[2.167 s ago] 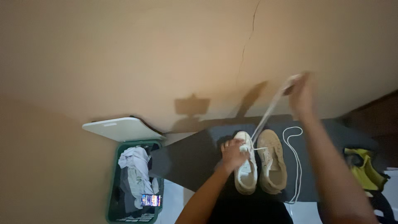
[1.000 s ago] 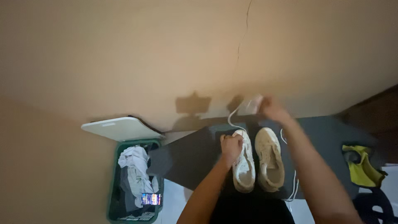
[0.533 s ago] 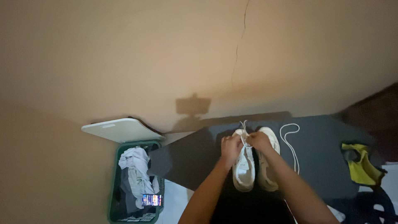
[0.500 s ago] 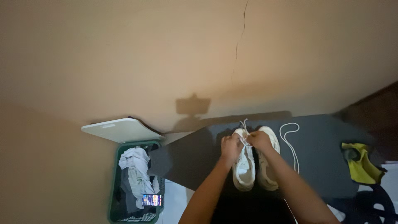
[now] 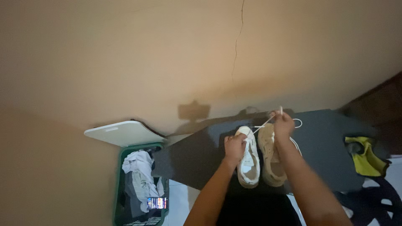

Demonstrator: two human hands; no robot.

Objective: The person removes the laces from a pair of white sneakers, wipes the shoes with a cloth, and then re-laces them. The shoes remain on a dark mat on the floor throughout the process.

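Two pale sneakers stand side by side on a dark table. My left hand presses down on the toe end of the left sneaker. My right hand is raised above the right sneaker and pinches a white shoelace that runs taut from the left sneaker up to my fingers. A second loose white lace lies on the table behind my right hand, mostly hidden by my arm.
A green laundry basket full of clothes, with a lit phone on top, stands at the left below a white lid. A yellow cloth lies at the table's right end. A tan wall fills the back.
My right hand has risen from the left sneaker's toe and moved right, pulling the lace taut. My left hand stays on the left sneaker. The view has shifted slightly.
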